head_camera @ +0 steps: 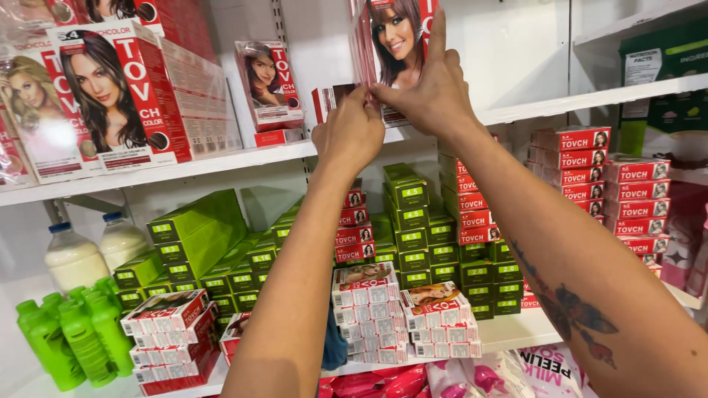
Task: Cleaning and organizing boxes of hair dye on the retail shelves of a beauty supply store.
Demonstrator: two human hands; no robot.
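Your two forearms are rising from the bottom edge toward the upper shelf [243, 156], the right one showing a dark tattoo [571, 313]. Your right hand [435, 92] is pressing flat against the front of a tall hair-dye box [391, 37], forefinger stretched up its face and thumb pinching its lower edge. Your left hand [352, 133] is curling beside it, its grip pressed together on that same bottom corner, fingertips touching those of the right hand. That box is standing upright on the upper shelf, just right of a smaller red box [332, 97]. Below your arms, green cartons [413, 221] and red-and-white cartons [365, 309] are sitting stacked on the lower shelf, with green bottles [70, 332] at far left.
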